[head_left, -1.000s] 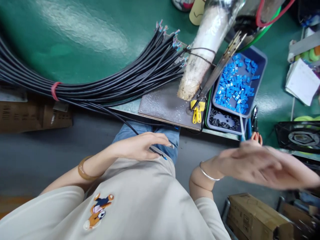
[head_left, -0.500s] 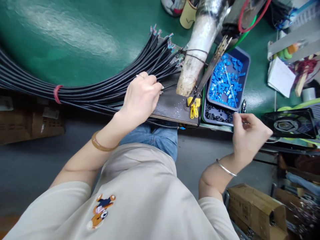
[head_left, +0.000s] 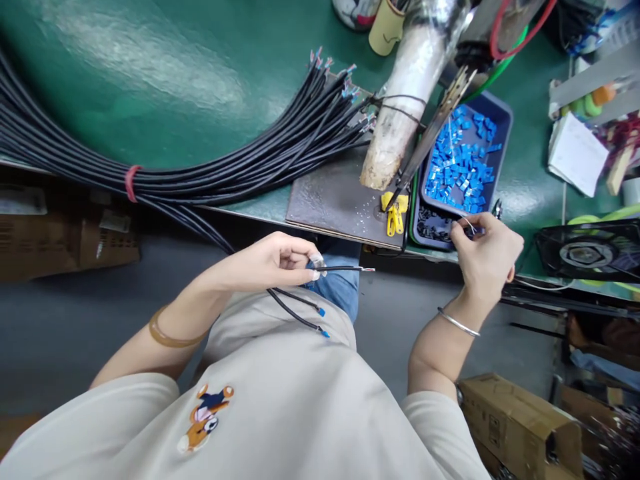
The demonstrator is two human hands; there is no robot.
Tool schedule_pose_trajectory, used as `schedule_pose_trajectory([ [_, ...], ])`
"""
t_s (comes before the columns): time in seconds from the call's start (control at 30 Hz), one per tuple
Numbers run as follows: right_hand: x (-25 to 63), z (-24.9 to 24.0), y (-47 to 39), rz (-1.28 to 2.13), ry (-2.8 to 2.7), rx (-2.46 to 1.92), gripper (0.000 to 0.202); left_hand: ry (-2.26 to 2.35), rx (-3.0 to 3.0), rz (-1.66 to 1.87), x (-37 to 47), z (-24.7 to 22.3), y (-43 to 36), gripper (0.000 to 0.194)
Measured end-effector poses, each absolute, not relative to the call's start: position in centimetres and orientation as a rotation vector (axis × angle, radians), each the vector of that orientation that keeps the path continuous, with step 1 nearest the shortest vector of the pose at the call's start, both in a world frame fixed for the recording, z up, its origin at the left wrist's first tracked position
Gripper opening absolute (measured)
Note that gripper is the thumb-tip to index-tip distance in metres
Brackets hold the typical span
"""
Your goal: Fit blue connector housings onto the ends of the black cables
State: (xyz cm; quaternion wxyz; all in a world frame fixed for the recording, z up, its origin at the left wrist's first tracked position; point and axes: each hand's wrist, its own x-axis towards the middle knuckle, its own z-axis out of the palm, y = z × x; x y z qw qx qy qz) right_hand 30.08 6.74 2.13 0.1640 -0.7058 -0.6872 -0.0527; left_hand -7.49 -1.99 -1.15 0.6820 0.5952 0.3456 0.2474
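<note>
My left hand point(head_left: 280, 263) is closed in a pinch on a black cable point(head_left: 340, 268), whose stripped end with fine wires points right. Just below that hand, two more cable ends with blue tips point(head_left: 323, 322) hang in front of my shirt. My right hand point(head_left: 490, 247) is closed, thumb against fingers, at the front of the trays. A thin pale wire point(head_left: 471, 226) shows at its fingertips. Behind my left hand, a thick bundle of black cables point(head_left: 225, 175) lies along the green bench, its stripped ends fanned toward the right.
A blue-grey tray point(head_left: 504, 133) holds small blue parts, above a tray of black parts point(head_left: 434, 225). A whitish duct point(head_left: 395, 127) and a slim metal tool point(head_left: 435, 123) slant over a dark board point(head_left: 330, 200) with yellow clips point(head_left: 395, 217). A fan point(head_left: 585, 252) stands right.
My left hand has drawn a cable from the bundle toward my body, and two blue-tipped ends have come into sight below it. My right hand has moved slightly left and up.
</note>
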Motion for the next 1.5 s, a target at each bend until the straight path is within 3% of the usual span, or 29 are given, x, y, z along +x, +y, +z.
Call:
schedule_pose_trajectory([
  [0.13,25.7,4.0,3.7,-0.183,-1.63,-1.669,0.005,0.745,1.463,0.63,-5.9,-0.2,-0.5,0.017],
  [0.3,20.5,5.2,-0.3,0.164,-1.426,-1.351,0.007,0.811,1.495,0.853,-2.3,1.1,0.9,0.013],
  [0.57,18.4,1.1,-1.3,0.691,-1.454,-1.391,0.007,1.108,1.456,1.148,0.4,0.5,0.7,0.007],
  [0.83,17.2,0.0,-0.7,0.907,-1.475,-1.346,0.01,1.004,1.421,1.015,0.0,0.5,0.3,0.021],
  [1.27,17.1,0.2,-0.4,1.074,-1.418,-1.306,0.007,0.969,1.458,1.001,-0.2,0.1,0.3,0.014],
  [1.5,17.2,1.5,-1.4,1.229,-1.519,-1.183,0.009,0.732,1.483,0.856,-2.1,0.5,0.5,0.005],
])
